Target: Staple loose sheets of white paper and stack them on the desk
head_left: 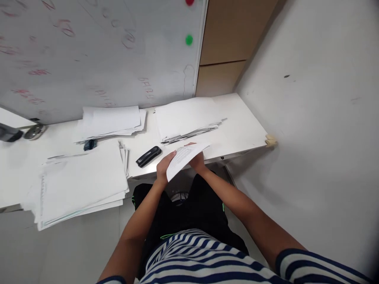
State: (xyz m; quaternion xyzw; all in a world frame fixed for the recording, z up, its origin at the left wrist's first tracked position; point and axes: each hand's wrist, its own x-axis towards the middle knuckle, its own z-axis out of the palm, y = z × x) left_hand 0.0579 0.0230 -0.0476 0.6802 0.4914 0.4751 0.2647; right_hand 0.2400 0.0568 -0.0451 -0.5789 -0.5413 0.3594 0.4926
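A white sheet of paper (184, 158) with faint print in a grid is held up tilted at the table's front edge; whether it is one sheet or more I cannot tell. My left hand (166, 165) grips its left edge, thumb on the front face. Behind the right part of the paper is my right hand (196, 161), its fingers mostly hidden by it. Just left of my left hand a black stapler (149, 156) lies on the table. Beyond the hands rests a stack of papers (186, 118) with uneven front edges.
A large paper stack (85, 185) overhangs the table's front edge at left. Another pile (114, 121) lies behind it, near a small dark object (90, 144). A whiteboard (97, 51) with magnets stands at the back. The white wall (319, 138) bounds the right side.
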